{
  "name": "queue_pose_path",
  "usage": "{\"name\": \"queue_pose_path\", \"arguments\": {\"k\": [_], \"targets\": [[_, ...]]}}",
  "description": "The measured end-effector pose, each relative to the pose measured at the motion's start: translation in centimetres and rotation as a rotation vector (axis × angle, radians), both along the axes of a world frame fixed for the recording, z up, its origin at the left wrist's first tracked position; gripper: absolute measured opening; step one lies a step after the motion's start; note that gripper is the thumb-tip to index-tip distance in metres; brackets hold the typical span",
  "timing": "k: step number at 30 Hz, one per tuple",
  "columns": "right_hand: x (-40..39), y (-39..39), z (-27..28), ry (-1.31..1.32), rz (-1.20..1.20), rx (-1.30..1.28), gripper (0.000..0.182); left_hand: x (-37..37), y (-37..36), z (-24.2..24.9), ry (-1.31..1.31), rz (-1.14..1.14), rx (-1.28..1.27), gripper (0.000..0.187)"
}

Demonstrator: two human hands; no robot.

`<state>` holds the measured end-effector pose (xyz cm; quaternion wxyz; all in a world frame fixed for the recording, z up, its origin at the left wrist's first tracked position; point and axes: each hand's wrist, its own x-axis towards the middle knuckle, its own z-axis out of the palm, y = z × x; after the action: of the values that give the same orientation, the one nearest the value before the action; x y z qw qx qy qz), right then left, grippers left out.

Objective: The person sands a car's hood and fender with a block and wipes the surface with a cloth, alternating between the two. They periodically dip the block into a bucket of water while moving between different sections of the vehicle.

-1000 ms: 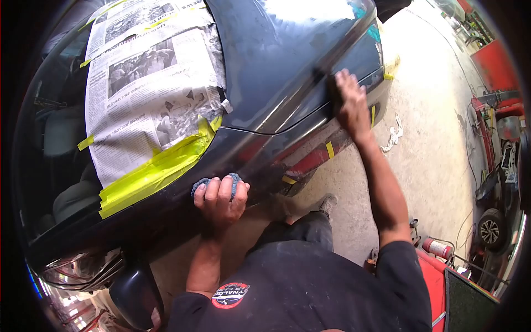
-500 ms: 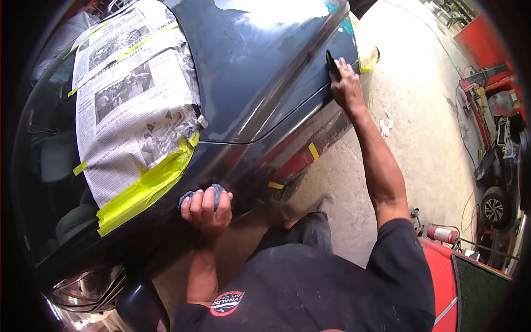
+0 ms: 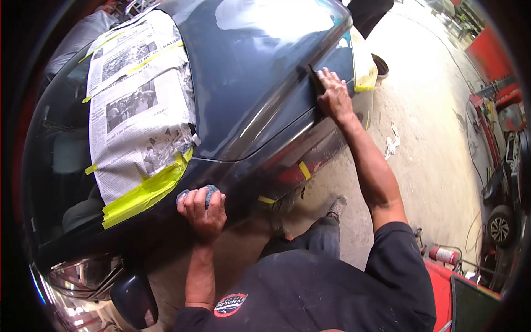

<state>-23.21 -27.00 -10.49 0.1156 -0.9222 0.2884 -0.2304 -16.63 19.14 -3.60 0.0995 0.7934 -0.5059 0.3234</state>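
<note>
A dark blue car body panel (image 3: 249, 77) with a glossy wet-looking patch lies in front of me. My right hand (image 3: 335, 98) presses a thin dark sanding block (image 3: 316, 78) against the panel near its far corner. Its fingers lie over the block's edge. Lower left, my left hand (image 3: 203, 214) is closed around a crumpled blue-grey cloth (image 3: 210, 195) and rests on the car's dark pillar. Newspaper (image 3: 138, 105) covers the glass beside it, held by yellow tape (image 3: 146, 191).
A side mirror (image 3: 134, 299) juts out at lower left. On the concrete floor (image 3: 426, 127) lies a scrap of white paper (image 3: 392, 142). A fire extinguisher (image 3: 444, 254), a red cart (image 3: 437, 276) and a wheel (image 3: 501, 226) stand to the right. Someone's dark-clothed limb (image 3: 369, 15) shows at the top.
My right hand has moved the block left and slightly down along the panel. My left hand stays on the pillar with the cloth. The view has shifted a little.
</note>
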Motion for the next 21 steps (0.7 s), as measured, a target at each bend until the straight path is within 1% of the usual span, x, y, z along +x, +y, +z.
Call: {"name": "queue_pose_path", "arguments": {"k": [1,3,5,7,8,9,10,11,12,13,15,17,19,21], "targets": [[0.7,-2.1,0.1,0.02,-0.058,0.017,0.066,-0.3,-1.5,0.4,0.024,0.011,-0.015,0.01],[1.8,-5.3,-0.4,0.048,-0.054,-0.025,0.064,-0.5,-5.2,1.3,0.053,0.036,-0.052,0.011],[2.6,-6.8,-0.8,0.09,-0.012,-0.07,0.063,-0.2,-9.7,1.7,0.054,0.05,-0.086,0.013],[2.6,-5.6,-0.6,0.051,-0.024,-0.165,0.063,0.3,-15.2,2.2,0.03,0.022,-0.093,0.011],[2.6,-4.4,-0.8,-0.019,-0.008,-0.136,0.065,0.8,-17.8,2.4,0.047,0.006,-0.075,0.01],[2.5,-2.8,-1.6,-0.05,0.034,-0.201,0.067,1.5,-20.3,2.4,0.059,-0.011,-0.059,0.01],[1.9,-0.6,-0.7,-0.009,0.106,-0.125,0.07,2.0,-22.5,2.2,0.064,0.013,-0.056,0.01],[0.9,1.1,-0.1,-0.008,0.198,-0.033,0.066,2.5,-24.4,1.8,0.074,0.035,-0.048,0.01],[0.1,1.9,0.7,0.006,0.235,0.104,0.071,2.7,-26.0,1.4,0.089,0.059,-0.041,0.01],[-0.2,1.2,0.7,0.006,0.27,0.129,0.073,2.7,-27.2,1.0,0.049,0.087,-0.037,0.012],[1.0,-2.4,0.9,0.022,0.238,0.135,0.073,2.7,-28.5,0.4,-0.03,0.147,-0.027,0.014],[3.2,-7.8,1.1,-0.013,0.168,0.159,0.075,2.9,-28.5,0.1,-0.043,0.145,-0.054,0.014],[6.0,-13.2,0.2,-0.018,0.07,0.126,0.075,2.8,-28.7,0.4,-0.037,0.13,-0.055,0.01],[9.0,-19.6,-2.4,-0.099,-0.009,0.08,0.079,2.7,-28.8,0.5,-0.035,0.153,-0.035,0.011]]}}
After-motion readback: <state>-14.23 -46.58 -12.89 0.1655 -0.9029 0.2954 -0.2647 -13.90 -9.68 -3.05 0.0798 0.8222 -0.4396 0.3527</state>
